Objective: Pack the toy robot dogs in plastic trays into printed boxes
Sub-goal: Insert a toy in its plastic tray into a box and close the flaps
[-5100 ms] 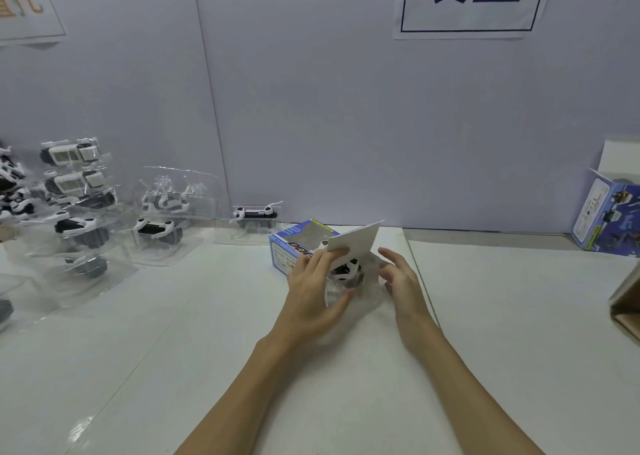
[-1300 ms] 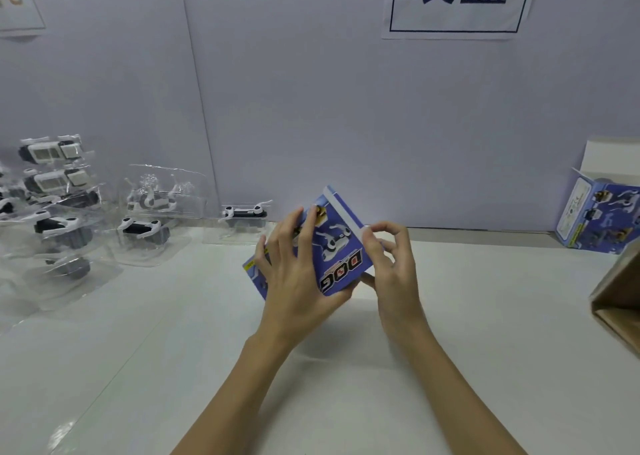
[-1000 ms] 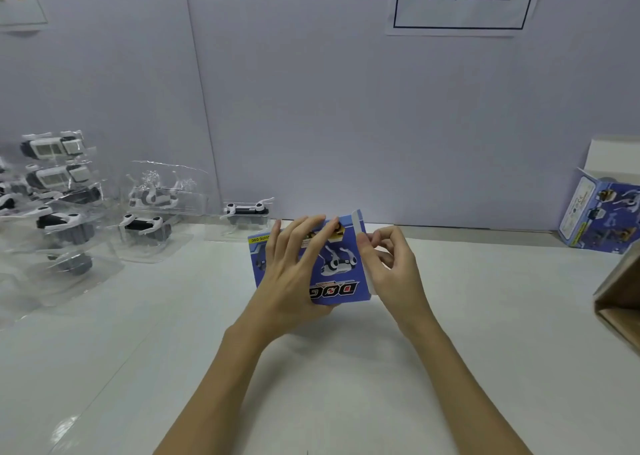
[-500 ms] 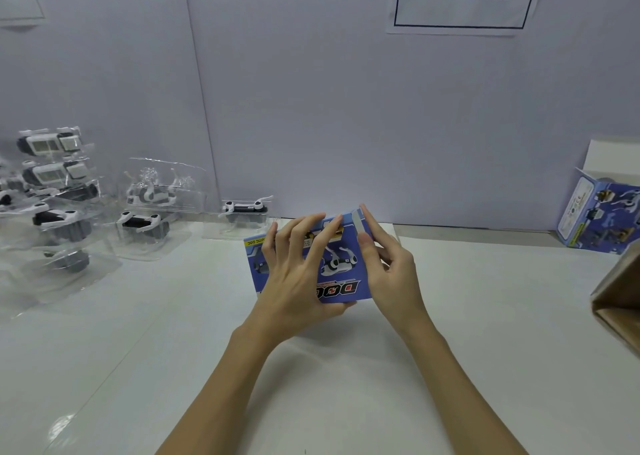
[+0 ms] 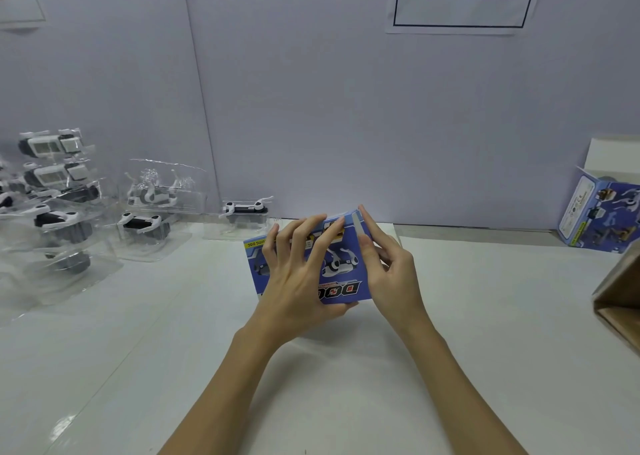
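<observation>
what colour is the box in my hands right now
Mostly blue, with a white toy dog picture and red DOG lettering: the box shows best in the head view.

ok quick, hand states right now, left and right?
Left hand: holding the blue printed box, fingers spread over it.
Right hand: pinching the box's end flap.

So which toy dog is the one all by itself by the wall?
Follow the back wall down to the white table. Just behind the blue box in the hands sits a lone toy dog in a clear tray. The others to its left are piled in stacks.
</observation>
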